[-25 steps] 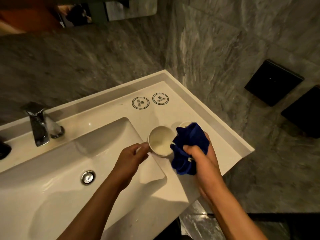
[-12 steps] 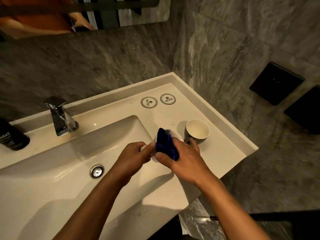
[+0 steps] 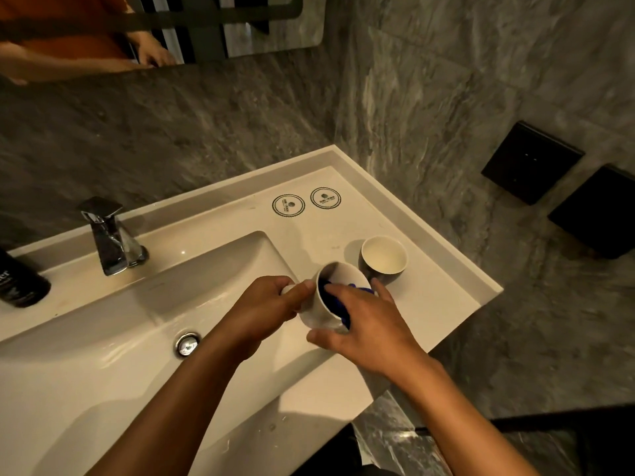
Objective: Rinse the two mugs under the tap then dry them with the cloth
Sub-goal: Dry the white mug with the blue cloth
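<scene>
A white mug (image 3: 321, 309) is held tilted above the basin's right edge. My left hand (image 3: 263, 309) grips its handle. My right hand (image 3: 369, 329) wraps over the mug's rim, fingers pushing the blue cloth (image 3: 335, 300) inside it; most of the cloth is hidden in the mug and under my palm. The second mug (image 3: 384, 258), white inside and dark outside, stands upright and empty on the counter just behind my right hand. The chrome tap (image 3: 110, 237) stands at the back left, with no water running.
The white basin (image 3: 103, 338) with its chrome drain (image 3: 187, 344) fills the lower left. A black bottle (image 3: 19, 281) stands at the far left. Two round coasters (image 3: 305, 201) lie at the counter's back. Grey stone walls close the back and right; the counter edge (image 3: 481, 297) drops off right.
My right hand has pushed the blue cloth deeper into the held mug and now covers its rim. The mug has tipped toward the right. The second mug has come into plain view.
</scene>
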